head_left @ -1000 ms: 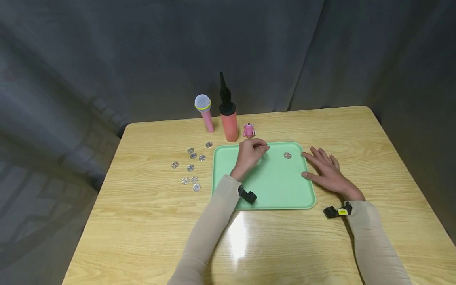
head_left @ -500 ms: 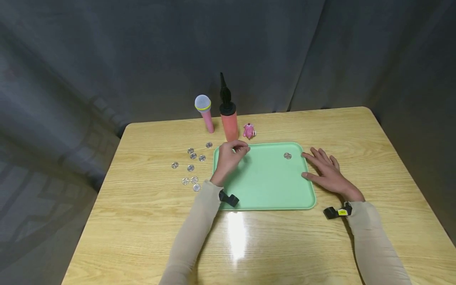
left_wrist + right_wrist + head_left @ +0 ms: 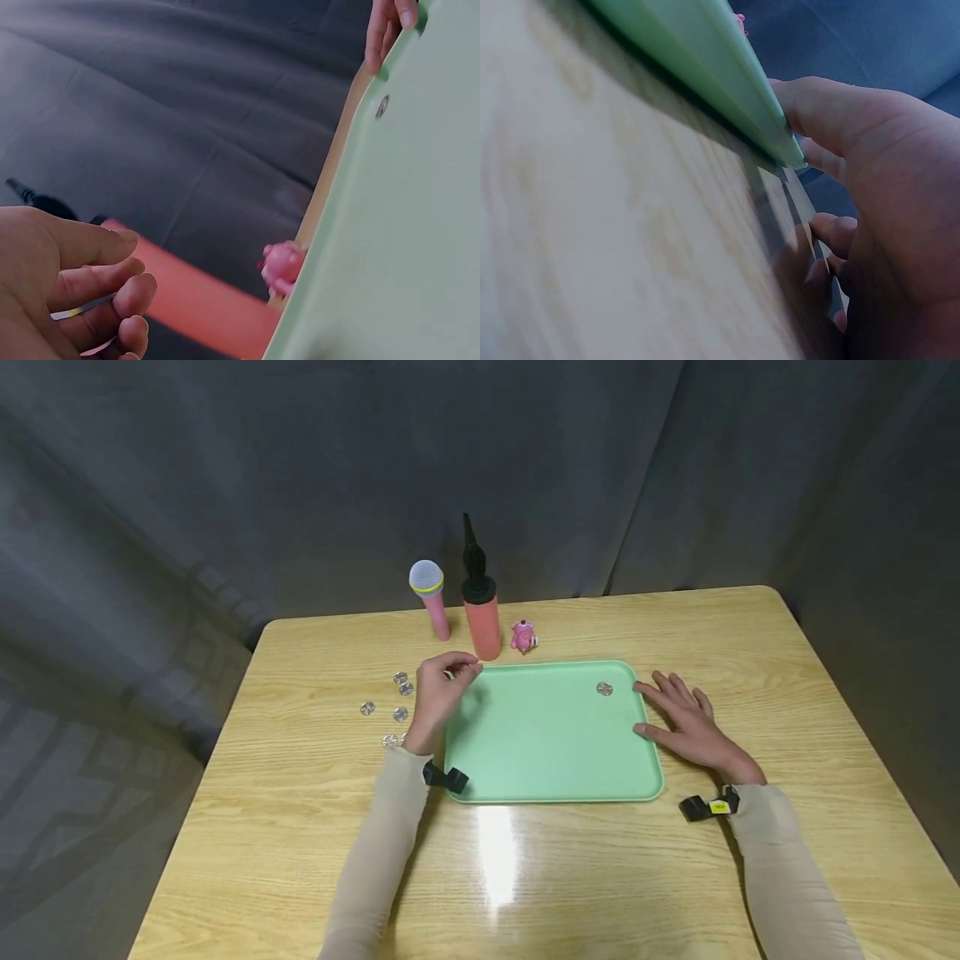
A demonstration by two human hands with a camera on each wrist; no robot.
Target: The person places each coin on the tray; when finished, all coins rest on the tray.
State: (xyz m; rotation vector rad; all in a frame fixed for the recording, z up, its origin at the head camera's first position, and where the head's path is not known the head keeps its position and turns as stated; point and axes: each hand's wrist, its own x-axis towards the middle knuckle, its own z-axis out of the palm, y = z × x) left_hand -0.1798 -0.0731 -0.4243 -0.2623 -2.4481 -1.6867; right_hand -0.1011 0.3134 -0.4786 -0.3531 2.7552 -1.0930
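Nearest, two beige sleeves over the pale wooden worktop (image 3: 300, 827), each wrist with a black strap. Right hand (image 3: 686, 722) flat on the worktop against the right edge of the green tray (image 3: 555, 752), fingers straight, thumb touching the rim, nothing held. Left hand (image 3: 437, 693) raised at the tray's far left corner, fingers curled in a pinching grip around a thin silver coin (image 3: 82, 307), seen edge-on between thumb and fingers from the left wrist. Just left of that hand, loose coins (image 3: 400, 678) scattered on the worktop, some hidden under the wrist. On the tray, near its far right corner, a single coin (image 3: 604, 688). Beyond the tray, upright in a row: pink toy microphone (image 3: 431, 597), red hand pump (image 3: 481, 610) with black nozzle, small pink figure (image 3: 522, 636). Behind everything, a dark grey curtain (image 3: 300, 485).
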